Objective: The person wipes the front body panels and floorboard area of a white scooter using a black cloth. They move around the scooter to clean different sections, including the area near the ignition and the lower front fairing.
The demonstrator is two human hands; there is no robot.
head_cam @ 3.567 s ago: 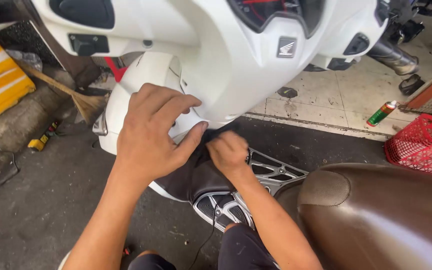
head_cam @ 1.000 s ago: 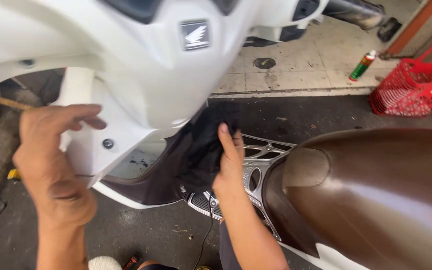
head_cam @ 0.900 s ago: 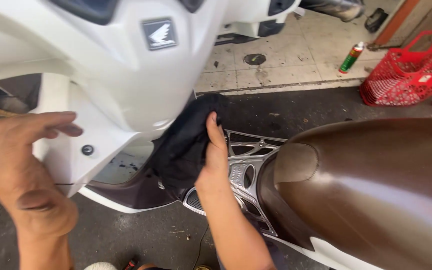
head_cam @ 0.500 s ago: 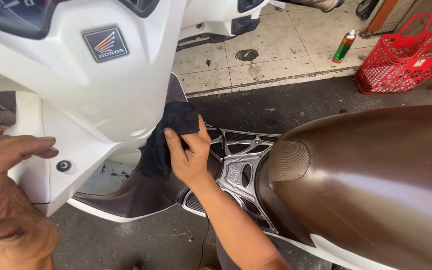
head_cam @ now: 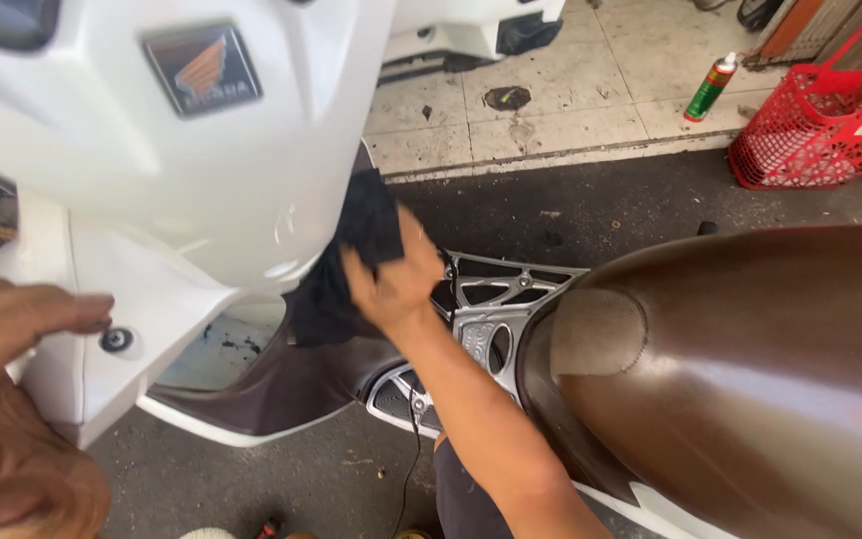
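Right hand (head_cam: pixel 401 284) pressing a black cloth (head_cam: pixel 346 265) against the white scooter's inner front panel (head_cam: pixel 241 200).

I see my fingers spread and curled over the cloth, pinning it just above the grey footboard (head_cam: pixel 481 319). I judge it soft, light and limp, best gripped bunched in the palm. Left hand (head_cam: pixel 12 399) hangs loosely open, holding nothing, fingertips beside a black screw (head_cam: pixel 117 339). The brown seat (head_cam: pixel 750 379) sits on my right.
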